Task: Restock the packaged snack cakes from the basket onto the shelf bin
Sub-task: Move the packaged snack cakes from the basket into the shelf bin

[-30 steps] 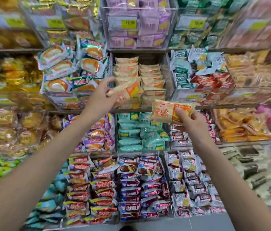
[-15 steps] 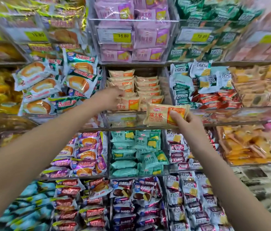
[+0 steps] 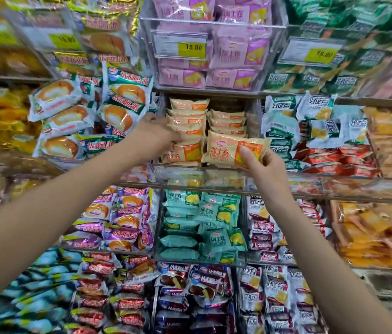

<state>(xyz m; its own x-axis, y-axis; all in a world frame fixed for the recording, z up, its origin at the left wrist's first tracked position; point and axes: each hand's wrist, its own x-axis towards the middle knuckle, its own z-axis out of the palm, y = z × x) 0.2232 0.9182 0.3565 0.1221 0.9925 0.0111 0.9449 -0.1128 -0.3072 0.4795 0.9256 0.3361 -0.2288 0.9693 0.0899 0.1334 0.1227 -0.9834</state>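
Two bare forearms reach up from the bottom edge toward a clear shelf bin [image 3: 204,168] at the middle of the shelving. Nearest, the right hand [image 3: 262,162] holds an orange-and-cream snack cake pack [image 3: 228,150] by its right end, thumb pressed on the printed front and the other fingers curled behind. The pack stretches leftward from that grip, its long axis close to level with the left end slightly lower, printed face toward the camera, hovering just over the bin's front lip. Just past the pack's left end, the left hand [image 3: 154,135] reaches into the bin, fingers bent against the left stack of packs [image 3: 186,127]; whether they pinch a pack or only press on it cannot be told, since the fingertips are hidden against the wrappers. Behind the held pack, a second, right stack [image 3: 227,121] of the same packs lies flat. Farther up, above both hands, a bin of pink packs [image 3: 233,56] carries a yellow price tag [image 3: 192,47].
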